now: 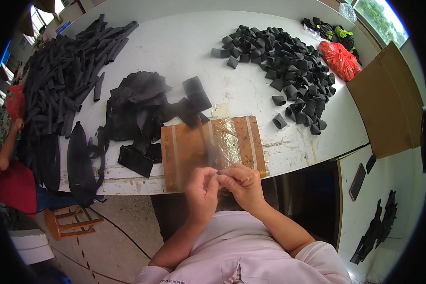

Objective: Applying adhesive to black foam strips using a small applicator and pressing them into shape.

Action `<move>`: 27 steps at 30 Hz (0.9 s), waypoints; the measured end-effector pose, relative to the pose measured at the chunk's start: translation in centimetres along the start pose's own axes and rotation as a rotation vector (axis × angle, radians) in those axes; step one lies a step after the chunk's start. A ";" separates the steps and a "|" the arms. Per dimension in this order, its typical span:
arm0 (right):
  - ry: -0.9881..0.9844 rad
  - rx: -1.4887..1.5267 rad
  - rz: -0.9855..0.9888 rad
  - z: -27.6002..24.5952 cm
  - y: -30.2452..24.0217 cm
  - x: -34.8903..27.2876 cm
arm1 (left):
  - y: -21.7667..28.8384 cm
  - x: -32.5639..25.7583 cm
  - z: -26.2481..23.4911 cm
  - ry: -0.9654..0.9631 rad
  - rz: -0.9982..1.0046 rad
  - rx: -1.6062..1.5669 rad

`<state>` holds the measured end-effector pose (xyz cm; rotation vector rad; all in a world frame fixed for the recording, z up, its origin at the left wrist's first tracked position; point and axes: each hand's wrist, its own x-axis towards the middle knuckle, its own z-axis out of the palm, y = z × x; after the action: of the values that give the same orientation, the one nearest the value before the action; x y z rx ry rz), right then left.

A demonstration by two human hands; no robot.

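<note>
Free room on the white table lies beyond the brown board, between black cloth and black loops, which block both sides.

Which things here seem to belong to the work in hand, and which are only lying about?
Probably the work:
- left hand, right hand, fingertips meeting
- brown board
- black fabric pieces
- black strips
- black loops

Apparently lying about:
- red plastic bag
- flat dark slab
- cardboard

Black loops, board on table
</note>
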<state>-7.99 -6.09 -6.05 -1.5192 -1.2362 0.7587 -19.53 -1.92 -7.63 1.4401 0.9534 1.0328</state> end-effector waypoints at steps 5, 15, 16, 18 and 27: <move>0.079 -0.189 -0.187 0.6 0.3 0.2 | -0.1 0.1 0.3 0.089 0.343 0.494; 0.059 -0.624 -0.408 1.4 0.8 0.7 | -0.1 0.2 -0.6 0.186 -0.168 -0.028; 0.101 -0.600 -0.349 1.4 0.9 0.8 | 0.4 0.5 -0.9 0.155 -0.296 -0.156; 0.120 -0.556 -0.328 1.6 1.1 0.9 | 0.7 1.2 -1.6 0.107 -0.459 -0.419; 0.099 -0.184 -0.117 0.9 -0.6 0.8 | 0.9 0.4 -1.5 -0.024 -0.035 -0.036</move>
<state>-8.73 -5.02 -5.69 -1.5958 -1.3365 0.4983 -20.80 -1.17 -6.67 1.3988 0.9355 0.9993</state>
